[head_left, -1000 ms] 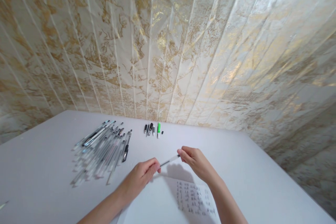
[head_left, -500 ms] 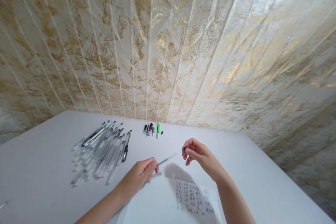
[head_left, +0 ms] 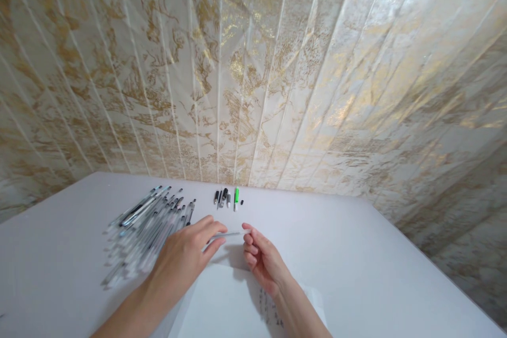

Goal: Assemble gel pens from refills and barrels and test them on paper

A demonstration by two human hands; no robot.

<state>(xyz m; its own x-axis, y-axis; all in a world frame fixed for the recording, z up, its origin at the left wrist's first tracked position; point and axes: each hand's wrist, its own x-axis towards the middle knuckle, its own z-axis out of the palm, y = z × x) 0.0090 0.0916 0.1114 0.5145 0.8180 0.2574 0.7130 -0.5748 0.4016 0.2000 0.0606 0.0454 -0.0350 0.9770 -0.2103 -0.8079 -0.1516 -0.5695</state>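
A slim, translucent pen (head_left: 233,233) is held level between my two hands, above the top edge of a white sheet of paper (head_left: 216,296). Thumb and fingers of my left hand (head_left: 190,245) are closed round its left part. At the other end, my right hand (head_left: 263,259) pinches the pen's tip between thumb and forefinger, the remaining fingers curled. Whether the small black piece is still in the right hand cannot be seen. My right forearm covers much of the handwriting (head_left: 266,306) on the paper.
A pile of pens (head_left: 148,227) lies on the white table (head_left: 356,259) to the left, partly behind my left hand. Farther back is a short row of black and grey caps or pen parts (head_left: 225,194), with a green highlighter (head_left: 236,195) and a small black piece (head_left: 242,202). A gold-patterned curtain (head_left: 237,90) hangs behind.
My right hand has moved left and now pinches the pen's end; before, it held a small black piece apart from it. My left hand has risen and turned, levelling the pen.
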